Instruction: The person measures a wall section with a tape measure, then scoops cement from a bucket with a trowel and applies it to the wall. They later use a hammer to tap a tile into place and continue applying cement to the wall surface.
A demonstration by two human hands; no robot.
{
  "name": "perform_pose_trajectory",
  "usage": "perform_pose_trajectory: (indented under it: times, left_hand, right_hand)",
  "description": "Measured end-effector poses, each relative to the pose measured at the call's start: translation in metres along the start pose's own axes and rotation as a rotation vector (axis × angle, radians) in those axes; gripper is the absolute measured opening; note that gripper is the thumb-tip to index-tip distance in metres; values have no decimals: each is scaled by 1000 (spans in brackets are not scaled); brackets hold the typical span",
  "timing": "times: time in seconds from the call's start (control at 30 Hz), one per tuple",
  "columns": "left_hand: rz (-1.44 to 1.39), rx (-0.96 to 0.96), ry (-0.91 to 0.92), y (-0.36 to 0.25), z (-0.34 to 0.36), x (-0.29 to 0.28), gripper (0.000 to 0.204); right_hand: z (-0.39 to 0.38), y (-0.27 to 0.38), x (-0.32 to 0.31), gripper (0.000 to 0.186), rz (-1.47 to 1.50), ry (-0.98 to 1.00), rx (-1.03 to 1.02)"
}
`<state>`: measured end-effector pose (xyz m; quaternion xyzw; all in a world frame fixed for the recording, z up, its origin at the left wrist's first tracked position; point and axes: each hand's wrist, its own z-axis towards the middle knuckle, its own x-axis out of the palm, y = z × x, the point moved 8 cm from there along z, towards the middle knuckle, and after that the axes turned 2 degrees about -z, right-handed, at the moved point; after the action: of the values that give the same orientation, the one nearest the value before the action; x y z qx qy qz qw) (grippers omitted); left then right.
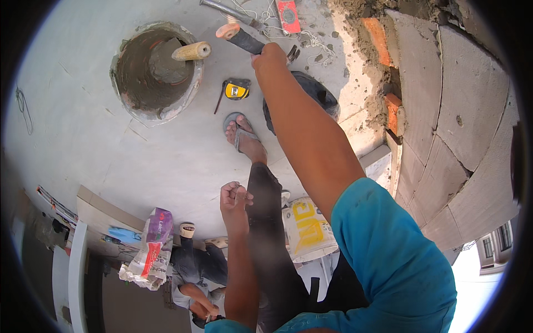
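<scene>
My right arm stretches up and forward, and my right hand (270,57) is closed round a hammer (247,42) with a dark grip and a pale butt end. Part of its metal head shows past my fingers. My left hand (235,201) is held over my left leg with its fingers curled together; what they hold, if anything, is too small to make out. Beyond my sandalled foot lies a yellow and black tape measure (236,89). To its left stands a bucket (191,91) of grey mortar with a wooden-handled trowel (191,51) in it.
A rough block wall (466,105) with exposed bricks (377,39) rises at right. Beneath my right forearm sits a black rounded item (316,91). White string (319,47) and a red tool (288,16) lie ahead. Behind me are sacks (158,238) and another person (202,272).
</scene>
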<state>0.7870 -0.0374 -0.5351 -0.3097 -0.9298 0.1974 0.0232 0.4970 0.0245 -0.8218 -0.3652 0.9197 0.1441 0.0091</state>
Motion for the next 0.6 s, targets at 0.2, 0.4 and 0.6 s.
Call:
perform_pose_trajectory:
  times: [0.2, 0.4, 0.6]
  left_hand:
    - [-106, 51, 128, -55, -69, 27, 23]
    - [-142, 37, 468, -123, -165, 118, 21]
    - [132, 154, 613, -174, -277, 178, 20]
  right_hand:
    - [-225, 111, -115, 16, -528, 450, 95]
    - [-450, 188, -208, 30, -1285, 432, -241]
    - [-579, 240, -221, 29, -961, 443, -456]
